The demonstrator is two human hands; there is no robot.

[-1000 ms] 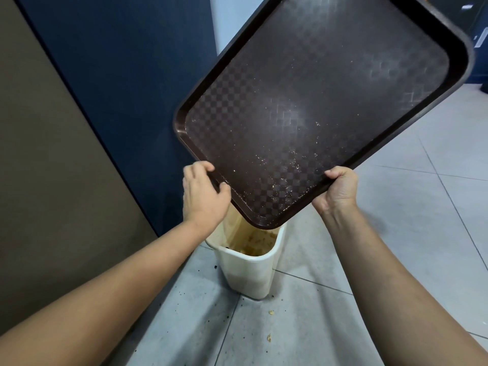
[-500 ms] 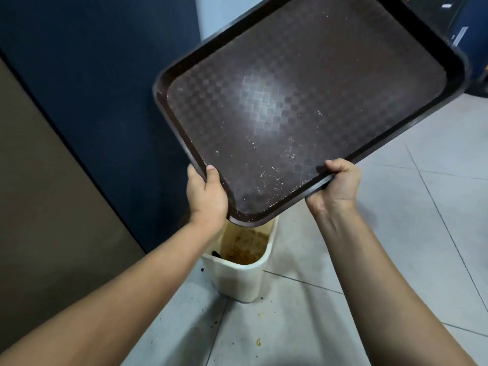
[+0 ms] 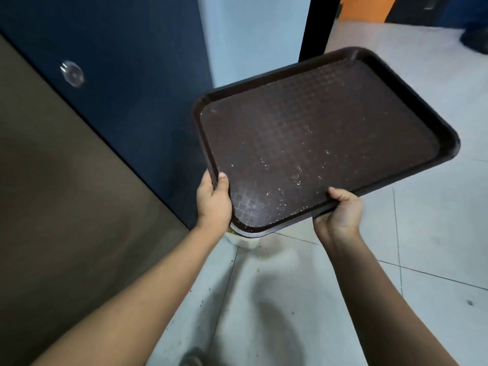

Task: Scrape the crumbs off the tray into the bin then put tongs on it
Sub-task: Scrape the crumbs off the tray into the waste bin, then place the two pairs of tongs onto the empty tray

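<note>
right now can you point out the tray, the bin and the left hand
tray (image 3: 317,143), head view, on its patterned inner surface
bin (image 3: 244,242), head view, on its white wall below the tray corner
left hand (image 3: 214,200), head view, on its back

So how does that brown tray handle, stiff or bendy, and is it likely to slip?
The tray looks rigid: gripped only at its near corner by the left hand and right hand, it shows no sag. Probably light for its size. Its textured surface holds stuck crumbs, so likely not slick.
</note>
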